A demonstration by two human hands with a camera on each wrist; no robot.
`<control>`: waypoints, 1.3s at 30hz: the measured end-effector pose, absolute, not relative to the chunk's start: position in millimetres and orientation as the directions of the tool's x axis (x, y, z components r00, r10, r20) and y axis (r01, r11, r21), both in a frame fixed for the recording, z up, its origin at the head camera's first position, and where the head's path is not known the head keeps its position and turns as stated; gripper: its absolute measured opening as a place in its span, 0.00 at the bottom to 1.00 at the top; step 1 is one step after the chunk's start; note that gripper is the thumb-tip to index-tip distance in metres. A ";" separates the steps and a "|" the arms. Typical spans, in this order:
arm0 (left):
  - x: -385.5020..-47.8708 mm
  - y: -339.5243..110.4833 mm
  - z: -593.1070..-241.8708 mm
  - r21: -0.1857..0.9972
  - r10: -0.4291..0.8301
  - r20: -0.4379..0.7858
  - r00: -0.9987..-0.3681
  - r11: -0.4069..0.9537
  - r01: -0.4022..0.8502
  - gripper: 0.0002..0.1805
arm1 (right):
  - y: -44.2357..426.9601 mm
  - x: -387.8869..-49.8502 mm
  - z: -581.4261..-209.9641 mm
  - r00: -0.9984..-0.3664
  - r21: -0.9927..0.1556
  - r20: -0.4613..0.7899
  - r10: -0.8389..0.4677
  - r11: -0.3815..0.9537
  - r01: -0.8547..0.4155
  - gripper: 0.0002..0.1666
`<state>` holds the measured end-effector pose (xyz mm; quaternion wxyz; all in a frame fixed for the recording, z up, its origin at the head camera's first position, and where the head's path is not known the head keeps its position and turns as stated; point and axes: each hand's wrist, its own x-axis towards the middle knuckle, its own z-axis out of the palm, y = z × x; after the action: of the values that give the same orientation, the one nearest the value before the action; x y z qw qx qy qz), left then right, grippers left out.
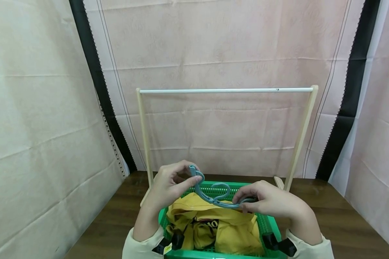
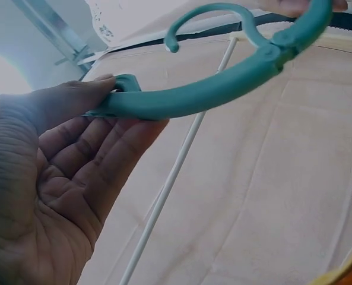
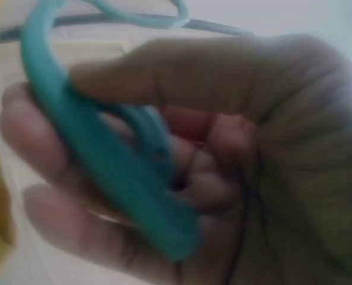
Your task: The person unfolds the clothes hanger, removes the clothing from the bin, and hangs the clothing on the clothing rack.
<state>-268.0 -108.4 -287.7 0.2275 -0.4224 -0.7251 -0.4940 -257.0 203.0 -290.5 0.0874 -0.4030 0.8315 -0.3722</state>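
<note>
A teal plastic clothes hanger (image 1: 210, 198) with a curled hook is held between both hands above a green basket (image 1: 273, 226). My left hand (image 1: 173, 185) pinches one arm end of the hanger (image 2: 187, 98) between thumb and fingers, as the left wrist view shows from below. The other arm of the hanger (image 3: 98, 142) is gripped by my right hand (image 1: 265, 199), with the thumb on top and fingers curled beneath. In the head view that end is partly hidden by the fingers. Beneath the hands, a crumpled yellow garment (image 1: 236, 233) with dark lettering lies in the basket.
Behind the basket stands a rack with a white horizontal bar (image 1: 227, 90) and pale uprights (image 1: 301, 140). The brown wooden table (image 1: 337, 216) carries both. Light fabric walls (image 1: 214, 43) enclose the back and sides.
</note>
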 end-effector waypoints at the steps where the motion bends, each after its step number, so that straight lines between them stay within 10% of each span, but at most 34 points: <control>1: -267.8 -108.2 -287.5 0.520 0.382 0.755 -0.533 0.145 0.841 0.05 | 202.9 -256.9 -290.7 -0.657 -0.687 0.155 -0.738 0.398 -0.608 0.09; 30: -271.0 -107.7 -280.4 0.443 0.290 0.858 -0.424 0.001 0.897 0.11 | 192.2 -263.6 -289.2 -0.605 -0.615 0.204 -0.770 0.381 -0.691 0.08; 39: -273.6 -117.3 -285.3 0.567 0.331 0.771 -0.544 0.031 0.823 0.10 | 197.7 -259.7 -289.4 -0.635 -0.642 0.227 -0.738 0.377 -0.668 0.11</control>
<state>-273.6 -117.3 -285.3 0.2225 -0.4223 -0.6828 -0.5531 -259.7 197.7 -289.4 0.0488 -0.4244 0.8282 -0.3628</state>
